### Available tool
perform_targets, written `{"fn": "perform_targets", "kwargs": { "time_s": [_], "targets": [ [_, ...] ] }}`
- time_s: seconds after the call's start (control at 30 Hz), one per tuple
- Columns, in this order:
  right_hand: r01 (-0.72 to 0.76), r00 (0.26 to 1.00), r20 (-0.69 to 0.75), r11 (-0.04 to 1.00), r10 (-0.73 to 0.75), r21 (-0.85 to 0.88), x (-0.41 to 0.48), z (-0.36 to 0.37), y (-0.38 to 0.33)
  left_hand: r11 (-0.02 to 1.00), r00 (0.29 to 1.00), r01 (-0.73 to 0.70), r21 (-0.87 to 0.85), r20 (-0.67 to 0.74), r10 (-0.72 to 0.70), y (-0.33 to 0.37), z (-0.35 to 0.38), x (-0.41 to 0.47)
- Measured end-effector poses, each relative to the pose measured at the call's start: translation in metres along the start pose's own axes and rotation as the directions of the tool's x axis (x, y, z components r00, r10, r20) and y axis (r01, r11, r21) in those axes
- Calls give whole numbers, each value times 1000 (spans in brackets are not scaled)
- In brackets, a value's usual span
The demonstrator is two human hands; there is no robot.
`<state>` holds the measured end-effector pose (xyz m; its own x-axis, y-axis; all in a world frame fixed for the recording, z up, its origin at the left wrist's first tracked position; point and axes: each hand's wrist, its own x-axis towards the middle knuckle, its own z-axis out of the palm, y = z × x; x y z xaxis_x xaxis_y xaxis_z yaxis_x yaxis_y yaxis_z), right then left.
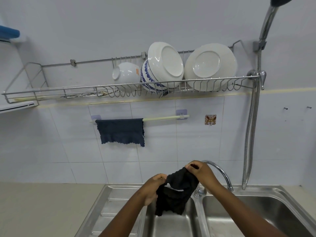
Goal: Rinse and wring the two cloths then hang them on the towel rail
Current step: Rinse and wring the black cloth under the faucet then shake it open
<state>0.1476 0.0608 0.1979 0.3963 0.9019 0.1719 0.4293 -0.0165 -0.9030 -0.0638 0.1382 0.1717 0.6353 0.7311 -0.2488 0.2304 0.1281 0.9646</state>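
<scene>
A dark blue cloth (121, 131) hangs over the left part of the white towel rail (164, 118) on the tiled wall. Above the left basin of the steel sink (172, 224) I hold a black cloth (176, 190) with both hands. My left hand (153, 187) grips its left edge. Higher up, my right hand (200, 171) pinches its upper right corner. The cloth droops, crumpled, between them.
A curved tap (220, 171) rises behind my right hand. A wire dish rack (130, 89) with bowls and plates (210, 65) runs along the wall above the rail. A shower hose (249, 134) hangs at the right. The beige counter (42, 207) lies to the left.
</scene>
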Motion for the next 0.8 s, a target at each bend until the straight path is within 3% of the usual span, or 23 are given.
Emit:
{"fn": "perform_targets", "kwargs": {
  "time_s": [0.07, 0.13, 0.23, 0.3, 0.43, 0.6, 0.7, 0.8],
  "targets": [
    [-50, 995, 94, 997, 45, 56, 4, -8, -5, 998, 995, -55, 43, 89, 51, 2, -7, -2],
    [-57, 977, 204, 998, 56, -1, 7, -20, -10, 971, 987, -117, 210, 132, 90, 4, -15, -1],
    [12, 945, 321, 971, 67, -238, 10, -30, -18, 805, 974, -221, 550, 83, 211, 12, -19, 2],
    [58, 940, 339, 955, 47, -292, 12, -32, -23, 706, 967, -217, 674, 50, 250, 19, -21, 5],
    [133, 960, 279, 929, -34, -345, 17, -29, -32, 640, 968, -242, 729, 133, 213, 29, -27, 5],
    [267, 945, 304, 823, -120, -502, 23, -29, -33, 627, 952, -216, 749, 19, 306, 40, -33, 13],
    [258, 944, 304, 855, -125, -449, 20, -28, -34, 637, 953, -167, 753, -42, 300, 53, -38, 11],
    [248, 950, 284, 861, -128, -445, 23, -29, -37, 603, 955, -182, 777, -5, 295, 69, -42, 8]
  ]
}}
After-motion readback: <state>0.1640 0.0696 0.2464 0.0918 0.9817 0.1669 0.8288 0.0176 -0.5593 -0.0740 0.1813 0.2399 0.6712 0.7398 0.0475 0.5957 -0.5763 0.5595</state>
